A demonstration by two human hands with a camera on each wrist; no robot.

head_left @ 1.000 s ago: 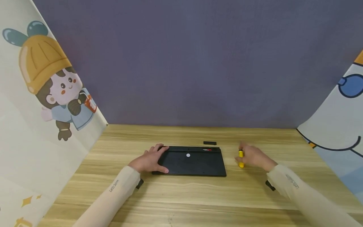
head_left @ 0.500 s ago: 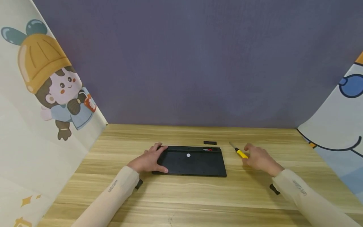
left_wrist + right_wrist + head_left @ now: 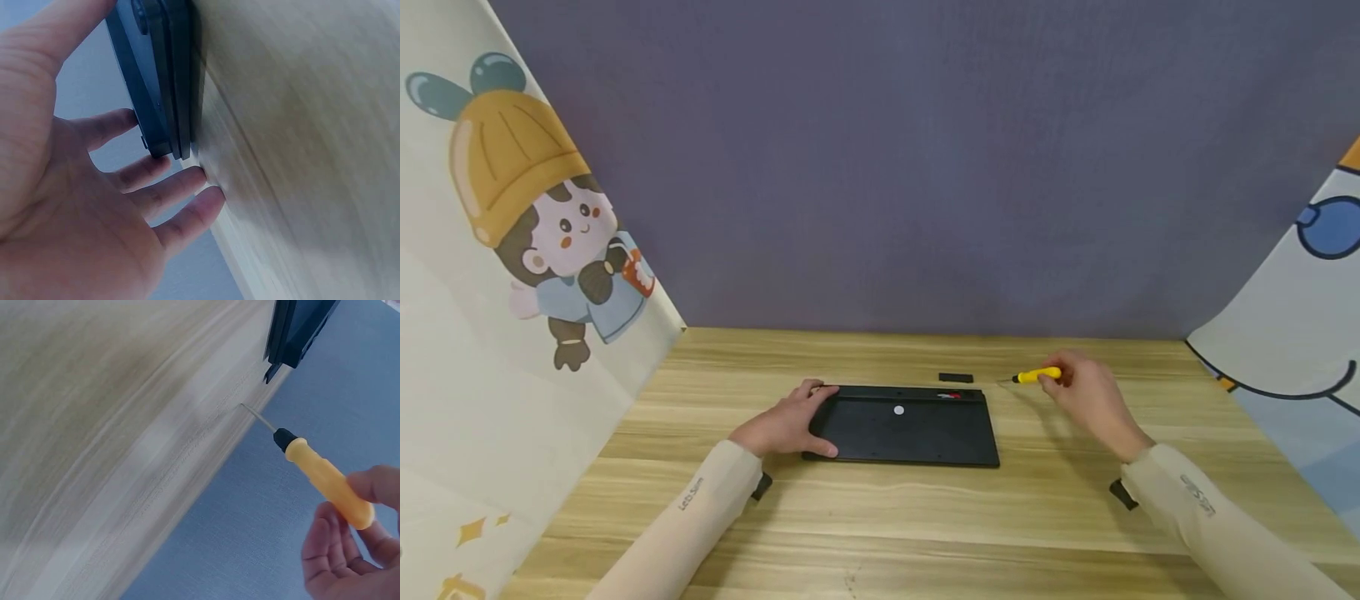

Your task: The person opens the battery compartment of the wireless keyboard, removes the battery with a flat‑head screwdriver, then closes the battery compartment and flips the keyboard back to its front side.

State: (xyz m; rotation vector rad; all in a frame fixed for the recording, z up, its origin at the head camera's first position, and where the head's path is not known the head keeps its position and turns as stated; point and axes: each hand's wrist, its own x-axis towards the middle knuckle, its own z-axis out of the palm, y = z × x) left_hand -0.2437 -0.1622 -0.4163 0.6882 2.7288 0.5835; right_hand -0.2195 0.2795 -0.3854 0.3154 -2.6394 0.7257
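A black keyboard [image 3: 917,433] lies face down on the wooden table, a round white sticker on its underside. My left hand [image 3: 793,421] rests at its left end, thumb at the near edge and index finger at the far edge; the other fingers are spread beyond it in the left wrist view. My right hand [image 3: 1090,400] pinches a screwdriver [image 3: 1037,375] by the end of its yellow handle. Its thin metal shaft points left, the tip close over the table in the right wrist view. A small slot with something red [image 3: 949,396] shows at the keyboard's back right.
A small black strip [image 3: 956,377], like a cover, lies just behind the keyboard. The wooden table [image 3: 880,533] runs back to a grey-purple partition [image 3: 925,183]. Cartoon-printed panels [image 3: 445,350] stand at both sides.
My right hand has lifted the screwdriver and swung it from upright in view through a slant to nearly level, tip leftward. The left hand has shifted slightly left; the keyboard stays put.
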